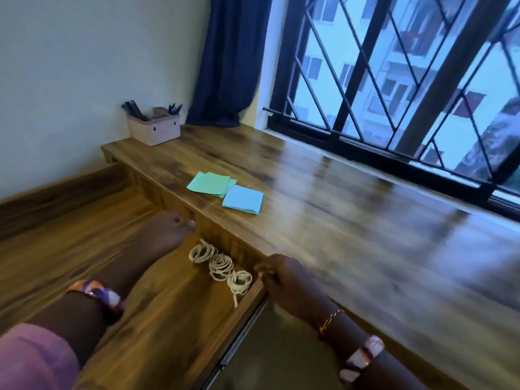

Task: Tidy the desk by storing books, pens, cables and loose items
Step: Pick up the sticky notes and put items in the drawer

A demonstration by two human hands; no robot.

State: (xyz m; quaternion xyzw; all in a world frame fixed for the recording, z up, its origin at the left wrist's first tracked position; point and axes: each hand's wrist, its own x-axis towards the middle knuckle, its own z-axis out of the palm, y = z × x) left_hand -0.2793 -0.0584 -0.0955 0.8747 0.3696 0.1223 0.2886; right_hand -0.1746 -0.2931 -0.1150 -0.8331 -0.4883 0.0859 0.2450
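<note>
The left hand (166,229) reaches far into the open drawer (174,319), fingers loosely curled, holding nothing. The right hand (284,277) grips the drawer's right front corner. A coiled cream cable (221,267) lies between the hands. On the surface (337,220) beyond lie green (211,183) and blue paper pads (243,199); a pen holder (154,127) stands far left.

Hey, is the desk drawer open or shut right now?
Open. The drawer is pulled out from under the desk, its inside showing a coiled cable. The right hand grips its side edge.
</note>
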